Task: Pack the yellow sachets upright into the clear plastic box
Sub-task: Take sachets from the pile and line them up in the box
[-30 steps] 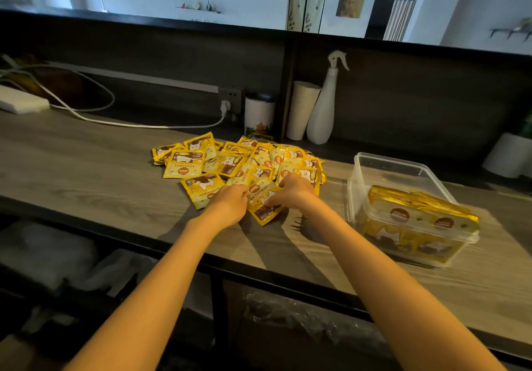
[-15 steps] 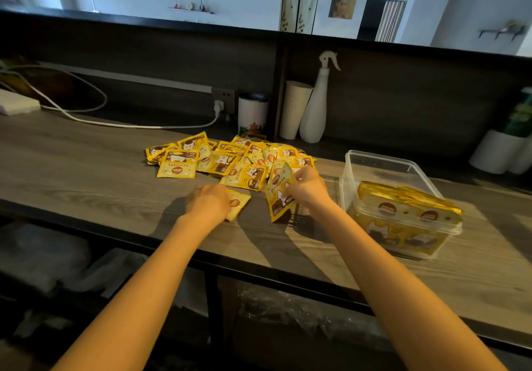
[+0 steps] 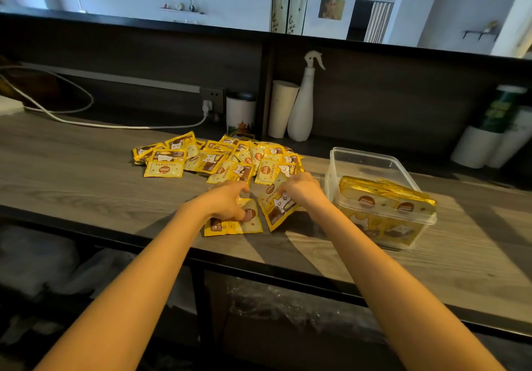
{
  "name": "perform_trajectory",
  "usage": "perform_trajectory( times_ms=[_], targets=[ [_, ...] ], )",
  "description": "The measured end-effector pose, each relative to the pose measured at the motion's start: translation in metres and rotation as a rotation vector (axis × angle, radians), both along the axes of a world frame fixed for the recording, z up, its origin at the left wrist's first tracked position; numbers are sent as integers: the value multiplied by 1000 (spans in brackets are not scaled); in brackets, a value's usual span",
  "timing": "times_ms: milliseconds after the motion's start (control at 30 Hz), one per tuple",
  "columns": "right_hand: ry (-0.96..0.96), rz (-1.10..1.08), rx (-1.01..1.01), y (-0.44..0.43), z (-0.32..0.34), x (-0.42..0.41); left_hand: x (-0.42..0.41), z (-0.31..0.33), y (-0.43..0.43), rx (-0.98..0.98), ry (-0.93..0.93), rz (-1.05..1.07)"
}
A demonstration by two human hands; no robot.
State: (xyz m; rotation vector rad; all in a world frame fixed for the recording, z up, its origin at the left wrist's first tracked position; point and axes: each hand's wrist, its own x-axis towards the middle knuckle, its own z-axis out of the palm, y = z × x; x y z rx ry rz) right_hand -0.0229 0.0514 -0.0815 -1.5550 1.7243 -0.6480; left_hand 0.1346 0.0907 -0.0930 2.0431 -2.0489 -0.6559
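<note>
A loose pile of yellow sachets [image 3: 218, 157] lies on the wooden counter. To its right stands the clear plastic box [image 3: 371, 163], its near half filled with several sachets [image 3: 385, 198] standing upright. My left hand [image 3: 224, 203] grips a sachet [image 3: 241, 224] that lies flat near the counter's front edge, thumb pressed on it. My right hand [image 3: 302, 189] pinches another sachet [image 3: 277, 205] by its top, held tilted up off the counter, just left of the box.
A white spray bottle [image 3: 305, 103], a paper cup [image 3: 282, 109] and a printed tumbler [image 3: 240, 114] stand against the dark back panel. A white cable [image 3: 95, 124] runs to a wall socket. White containers [image 3: 489, 146] sit at the far right.
Both hands drew sachets out of the pile toward the front edge. My right hand lifted its sachet upright; my left hand slid its sachet nearer and now covers it.
</note>
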Motion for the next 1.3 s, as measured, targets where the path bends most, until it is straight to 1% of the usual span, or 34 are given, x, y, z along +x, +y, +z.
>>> perform_trajectory(
  times_ms=[67, 100, 133, 200, 267, 333, 433, 500, 567, 633, 733, 800, 900, 1000, 1100, 1200, 1300],
  targets=[
    [30, 4, -19, 3, 0, -1, -1, 2, 0, -19, 70, 29],
    [77, 21, -45, 4, 1, -3, -2, 3, 1, -40, 113, 51],
    [128, 35, -84, 6, 3, -4, -2, 6, 2, -71, 153, 84],
    [171, 27, -202, 10, 5, -8, -1, 13, 3, -161, 228, 179],
    [168, 4, -299, 13, 7, -12, -1, 21, 5, -272, 372, 276],
    [131, -24, -338, 18, 9, -12, -2, 25, 6, -403, 524, 345],
    [67, -43, -384, 25, 9, -11, -5, 23, 11, -584, 648, 369],
    [54, -46, -413, 32, 5, -11, -6, 14, 13, -629, 706, 385],
    [69, -20, -397, 38, -1, -12, -6, 6, 15, -624, 714, 380],
    [56, 8, -357, 39, -7, -15, -8, 2, 17, -604, 676, 352],
    [-18, 13, -332, 37, -7, -17, -11, 3, 15, -622, 595, 342],
    [-28, 10, -369, 34, -5, -15, -14, 5, 12, -649, 529, 343],
    [21, 5, -415, 30, 0, -11, -17, 8, 11, -662, 481, 367],
    [51, -17, -472, 28, 5, -10, -19, 11, 12, -722, 499, 400],
    [105, -30, -575, 30, 8, -9, -19, 12, 14, -683, 461, 385],
    [188, 14, -539, 29, 10, -10, -21, 14, 18, -640, 413, 381],
    [169, 11, -568, 29, 20, -11, -26, 21, 20, -718, 422, 360]
  ],
)
